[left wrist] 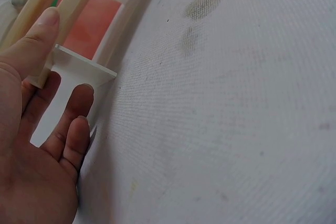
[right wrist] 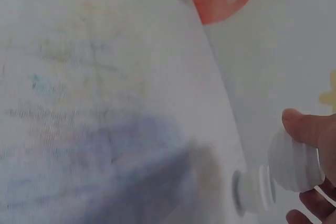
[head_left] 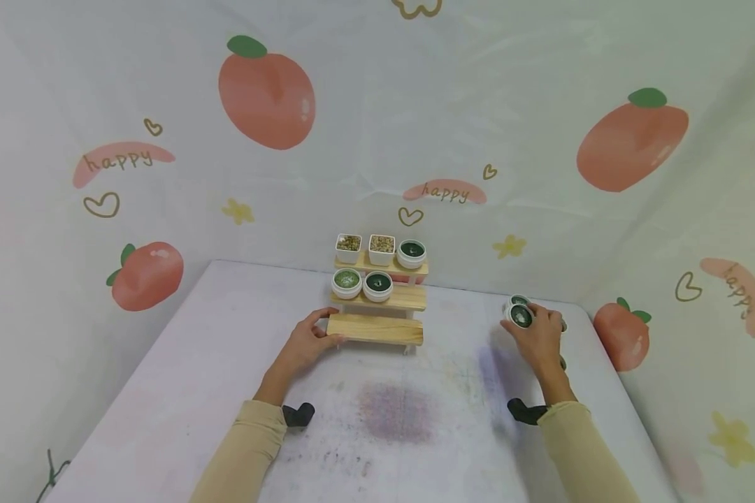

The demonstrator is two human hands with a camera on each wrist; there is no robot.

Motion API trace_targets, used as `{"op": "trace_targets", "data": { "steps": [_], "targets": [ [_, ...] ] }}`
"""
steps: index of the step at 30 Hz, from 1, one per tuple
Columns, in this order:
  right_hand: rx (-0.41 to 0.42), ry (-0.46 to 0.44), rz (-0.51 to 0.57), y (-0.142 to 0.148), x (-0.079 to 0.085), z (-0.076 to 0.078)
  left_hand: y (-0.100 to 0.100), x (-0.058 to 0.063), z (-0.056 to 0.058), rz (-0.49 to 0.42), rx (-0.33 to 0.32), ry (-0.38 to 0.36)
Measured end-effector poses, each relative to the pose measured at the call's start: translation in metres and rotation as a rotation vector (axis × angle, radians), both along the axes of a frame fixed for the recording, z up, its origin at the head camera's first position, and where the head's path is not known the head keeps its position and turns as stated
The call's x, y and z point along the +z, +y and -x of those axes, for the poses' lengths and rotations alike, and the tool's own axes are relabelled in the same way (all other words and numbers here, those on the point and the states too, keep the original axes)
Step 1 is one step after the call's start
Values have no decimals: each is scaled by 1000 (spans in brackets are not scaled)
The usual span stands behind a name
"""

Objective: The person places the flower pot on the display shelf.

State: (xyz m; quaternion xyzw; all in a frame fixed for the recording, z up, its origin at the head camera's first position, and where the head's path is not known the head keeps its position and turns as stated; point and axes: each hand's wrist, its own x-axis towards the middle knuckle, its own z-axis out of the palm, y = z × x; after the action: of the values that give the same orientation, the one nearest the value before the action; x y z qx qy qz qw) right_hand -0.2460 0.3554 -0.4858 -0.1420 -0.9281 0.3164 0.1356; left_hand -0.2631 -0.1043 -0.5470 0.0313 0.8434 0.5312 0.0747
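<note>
Whitish, stained tabletop (head_left: 189,391), with a broad purple smear (head_left: 398,412) in front of the stand and dark flecks nearer the front. Behind and to both sides, pale wall cloth (head_left: 377,91) printed with red fruit (head_left: 267,101), yellow flowers (head_left: 510,246), gold hearts (head_left: 410,217) and the word "happy". Near the back edge, a three-tier wooden stand (head_left: 409,299): on the top tier, two square pots (head_left: 382,250) and a round pot (head_left: 411,254); on the middle tier, two green-topped pots (head_left: 377,286). In the left grip (head_left: 305,342), pinched by its left end, the lowest tier (head_left: 375,328). In the right grip (head_left: 537,339), pinched between thumb and fingers toward the back right corner, a dark-green-topped white pot (head_left: 521,316). Just behind, another pot (head_left: 519,300).
</note>
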Motion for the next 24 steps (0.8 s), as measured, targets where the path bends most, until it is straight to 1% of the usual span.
{"op": "trace_targets", "data": {
  "steps": [7,10,14,17,21,24],
  "targets": [
    [95,73,45,-22,15,3,0,1,0,0,0,-4],
    [159,72,77,-32,21,4,1,1,0,2,1,-1],
    [226,44,114,-46,29,4,1,2,-1,-2,0,4],
    [256,39,116,-55,33,6,2,3,-1,-3,-6,5],
    [295,66,128,-67,37,9,2,4,-1,-2,-3,-5],
    [290,72,168,-77,39,9,2,4,-1,-1,1,-13]
  ]
}}
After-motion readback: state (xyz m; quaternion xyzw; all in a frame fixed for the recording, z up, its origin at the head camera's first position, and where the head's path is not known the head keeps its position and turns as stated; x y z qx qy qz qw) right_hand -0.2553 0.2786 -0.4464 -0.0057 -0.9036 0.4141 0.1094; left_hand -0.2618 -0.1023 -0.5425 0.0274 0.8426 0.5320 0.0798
